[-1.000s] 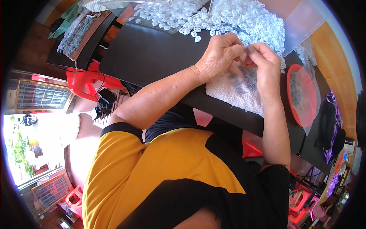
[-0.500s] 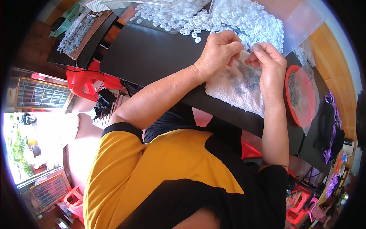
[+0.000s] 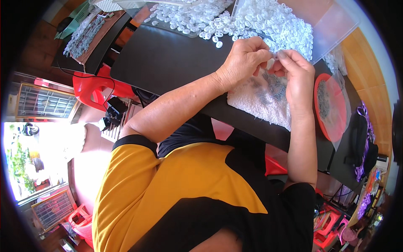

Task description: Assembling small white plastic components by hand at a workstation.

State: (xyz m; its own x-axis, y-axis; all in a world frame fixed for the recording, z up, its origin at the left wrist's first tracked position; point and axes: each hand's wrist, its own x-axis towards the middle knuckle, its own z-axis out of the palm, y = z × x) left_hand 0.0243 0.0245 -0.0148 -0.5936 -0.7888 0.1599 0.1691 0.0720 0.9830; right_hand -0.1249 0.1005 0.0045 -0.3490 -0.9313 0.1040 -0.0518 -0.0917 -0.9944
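Note:
Both my hands meet over a pale pink towel [image 3: 252,101] on the dark table. My left hand [image 3: 245,61] is closed, thumb against its curled fingers; what it pinches is too small to make out. Between thumb and forefinger my right hand [image 3: 300,73] grips a small white plastic piece [image 3: 275,55], its end almost touching the left fingertips. Small thin grey metal parts [image 3: 275,86] are scattered on the towel, partly hidden by the hands. Just beyond lies a big heap of white oval pieces with holes [image 3: 285,27].
A red basin [image 3: 318,101] of small grey parts, partly covered by clear plastic, stands at the right. More white ovals [image 3: 184,19] lie farther left. Grey strung pieces [image 3: 86,35] rest on a board at far left, above a red plastic stool [image 3: 90,92].
My two hands have drawn closer, and the right one has lowered slightly. The white piece now sits between the fingertips of both hands.

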